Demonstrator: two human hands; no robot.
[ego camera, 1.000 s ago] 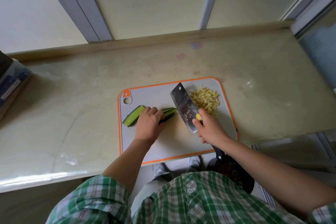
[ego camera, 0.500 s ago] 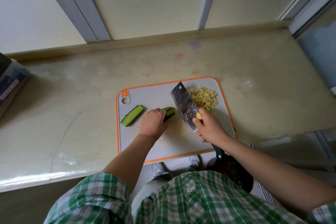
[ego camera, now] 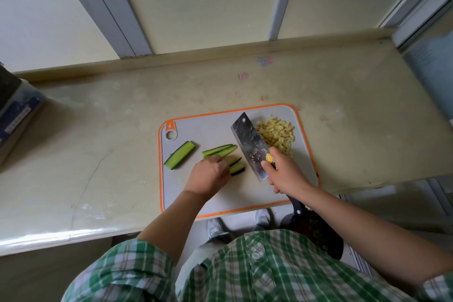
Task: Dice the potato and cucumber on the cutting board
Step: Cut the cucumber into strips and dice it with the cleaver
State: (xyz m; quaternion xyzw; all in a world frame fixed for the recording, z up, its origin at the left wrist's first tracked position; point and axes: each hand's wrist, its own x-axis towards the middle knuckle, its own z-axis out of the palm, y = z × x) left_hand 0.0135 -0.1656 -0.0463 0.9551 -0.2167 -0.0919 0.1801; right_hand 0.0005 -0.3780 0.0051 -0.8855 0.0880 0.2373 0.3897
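Pale stone bench (ego camera: 98, 154) under a window wall with grey frames; a dark box (ego camera: 14, 115) sat at its left edge. The grey, orange-rimmed cutting board (ego camera: 245, 193) lay near the front edge, its near side slightly overhanging.

The cleaver (ego camera: 250, 142) was tilted, its blade angled across the board between the two vegetables. The right hand (ego camera: 285, 174) was wrapped closed round the handle, forefinger up near the blade's heel. The left hand (ego camera: 208, 175) had its fingers bent, tips on the cucumber strips (ego camera: 219, 149) at mid-board. Two long strips lay just beyond the knuckles and short ones poked out toward the blade.

The diced potato (ego camera: 275, 136) was heaped at the far right corner, so that half looked done. A lone cucumber piece (ego camera: 179, 154) lay apart at the left, uncut.

Risks, as judged:
- The strips were loose and not squared up. A cut through them could roll or scatter them and give uneven dice.
- The left fingertips sat near the blade's path. If not tucked back, they would be exposed.
- The board's overhang might let it tip or slide under a hard chop.
- Potato bits stuck to the blade could mix into the cucumber.
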